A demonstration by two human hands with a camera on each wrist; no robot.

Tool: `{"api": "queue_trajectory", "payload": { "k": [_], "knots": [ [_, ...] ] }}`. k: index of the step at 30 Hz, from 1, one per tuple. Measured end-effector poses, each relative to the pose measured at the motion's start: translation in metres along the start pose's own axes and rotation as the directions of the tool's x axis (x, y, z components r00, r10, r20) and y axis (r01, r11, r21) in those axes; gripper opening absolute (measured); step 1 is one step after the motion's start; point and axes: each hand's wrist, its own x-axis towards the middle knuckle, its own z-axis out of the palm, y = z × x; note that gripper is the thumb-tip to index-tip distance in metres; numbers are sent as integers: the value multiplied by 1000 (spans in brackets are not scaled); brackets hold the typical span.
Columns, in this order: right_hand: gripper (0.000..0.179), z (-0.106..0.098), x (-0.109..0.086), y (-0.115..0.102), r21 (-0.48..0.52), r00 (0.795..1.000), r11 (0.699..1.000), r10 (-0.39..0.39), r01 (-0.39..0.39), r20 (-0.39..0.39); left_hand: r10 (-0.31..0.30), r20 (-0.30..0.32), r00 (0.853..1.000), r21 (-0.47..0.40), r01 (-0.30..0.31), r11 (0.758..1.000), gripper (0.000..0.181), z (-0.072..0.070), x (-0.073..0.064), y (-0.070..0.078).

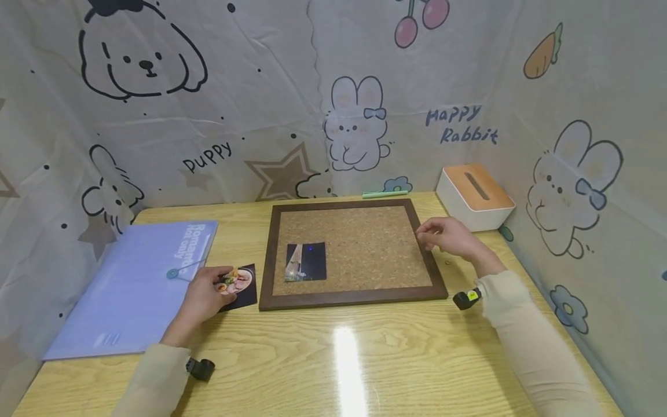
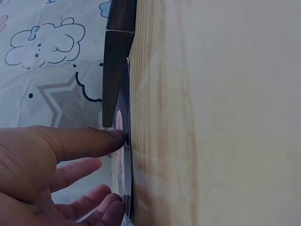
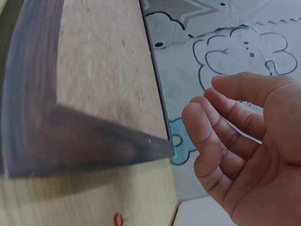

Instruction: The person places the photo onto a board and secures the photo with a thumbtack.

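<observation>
My left hand (image 1: 200,292) is over a photo of a bowl of food (image 1: 245,286), which lies on the table beside the blue folder. In the left wrist view, the thumb tip touches the dark photo (image 2: 124,99) and the other fingertips meet its lower part, with a wide gap between. A cork board (image 1: 359,249) in a dark wooden frame lies in the middle, a night-scene photo (image 1: 307,262) on its left part. Above the frame's right side hovers my right hand (image 1: 445,236), fingers loosely bent and holding nothing, as the right wrist view also shows.
The blue folder (image 1: 130,289) with a string closure lies at left. A white tissue box (image 1: 474,197) with an orange top stands at back right, and a green stick-like item (image 1: 384,194) lies behind the board. A small red ring-shaped thing (image 3: 118,219) is near the frame's corner.
</observation>
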Motion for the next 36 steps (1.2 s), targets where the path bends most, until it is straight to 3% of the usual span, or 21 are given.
{"api": "queue_trajectory", "payload": {
  "k": [22,29,36],
  "knots": [
    [30,-4,-11,23,43,996,996,84,-84,2,-9,3,1000,88,9,996,66,-3,0,8],
    [32,-6,-12,33,41,996,995,86,-87,7,5,-27,1000,90,-2,996,59,-4,0,8],
    [29,-9,-14,45,48,994,993,109,-110,23,-22,-34,999,95,26,995,54,-7,1,8]
  ]
}}
